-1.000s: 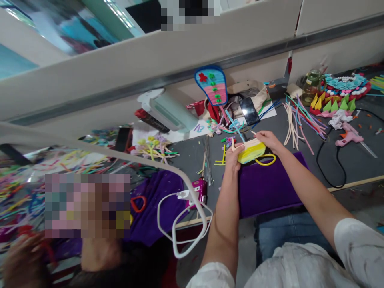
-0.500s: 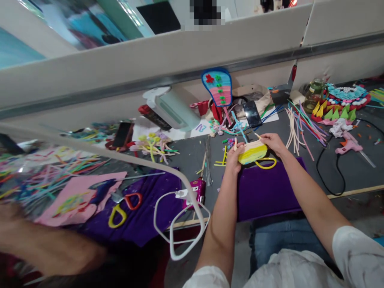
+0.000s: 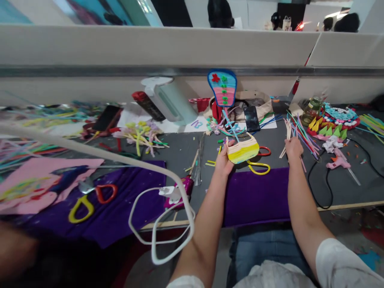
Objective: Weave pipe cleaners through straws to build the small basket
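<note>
My left hand [image 3: 224, 161] grips the left edge of a small flat craft piece [image 3: 243, 149], banded in cream, yellow and a little blue. A loose cream end sticks up at its top right. My right hand [image 3: 294, 149] is at a bunch of cream pipe cleaners [image 3: 288, 130], its fingers closed on some of them; the fingertips are partly hidden. Scissors with a yellow handle [image 3: 259, 168] and a red handle [image 3: 265, 151] lie beneath the craft piece. A folded purple cloth [image 3: 258, 198] lies in front of me.
A blue and pink craft fan [image 3: 222, 89] stands behind, near a phone [image 3: 252, 118] and a pale kettle [image 3: 174, 102]. At right lie a pink glue gun [image 3: 339, 160] and its black cord. A white cable [image 3: 189, 208] loops at left. Another person's arm [image 3: 18, 248] is blurred at lower left.
My right hand has left the craft piece and moved right to the cream pipe cleaners. My left hand still holds the piece. The view has turned, and the other person's arm has drawn back leftward.
</note>
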`<action>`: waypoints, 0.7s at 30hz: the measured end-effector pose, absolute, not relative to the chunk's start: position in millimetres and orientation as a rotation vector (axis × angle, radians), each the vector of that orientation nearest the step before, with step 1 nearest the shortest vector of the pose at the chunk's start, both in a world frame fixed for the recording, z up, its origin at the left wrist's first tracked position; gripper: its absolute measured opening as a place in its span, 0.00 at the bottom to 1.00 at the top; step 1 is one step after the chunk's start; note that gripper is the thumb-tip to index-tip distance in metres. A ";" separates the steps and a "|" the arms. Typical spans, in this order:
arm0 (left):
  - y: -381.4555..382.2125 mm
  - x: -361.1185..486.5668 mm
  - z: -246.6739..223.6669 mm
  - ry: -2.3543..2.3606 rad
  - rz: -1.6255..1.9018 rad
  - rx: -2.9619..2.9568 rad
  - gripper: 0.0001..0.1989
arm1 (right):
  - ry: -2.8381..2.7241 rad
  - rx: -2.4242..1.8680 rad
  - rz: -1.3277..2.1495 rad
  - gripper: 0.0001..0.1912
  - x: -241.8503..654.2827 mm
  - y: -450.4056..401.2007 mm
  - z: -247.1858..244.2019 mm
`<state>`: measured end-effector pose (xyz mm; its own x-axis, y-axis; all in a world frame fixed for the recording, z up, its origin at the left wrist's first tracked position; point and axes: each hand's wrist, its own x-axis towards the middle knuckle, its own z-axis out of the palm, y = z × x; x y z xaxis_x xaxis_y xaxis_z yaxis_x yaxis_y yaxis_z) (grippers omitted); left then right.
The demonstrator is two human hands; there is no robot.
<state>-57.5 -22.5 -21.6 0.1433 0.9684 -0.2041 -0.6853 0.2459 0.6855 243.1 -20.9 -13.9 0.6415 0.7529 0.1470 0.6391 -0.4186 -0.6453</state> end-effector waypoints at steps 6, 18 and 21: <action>-23.8 -54.0 -17.2 0.685 1.249 0.478 0.19 | -1.044 -2.380 0.273 0.12 247.9 -18.7 -8.1; -17.0 -52.8 -18.1 0.579 1.247 0.409 0.19 | -0.937 -1.702 0.219 0.17 242.0 -16.1 11.4; -15.6 -52.9 -18.3 0.566 1.245 0.390 0.18 | -0.851 -1.252 0.585 0.14 239.0 -14.5 15.2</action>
<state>-52.9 -15.6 -18.3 0.2123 0.9587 -0.1891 -0.7731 0.2831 0.5676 239.0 -14.5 15.2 0.5741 0.7855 0.2310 0.0654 0.2373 -0.9692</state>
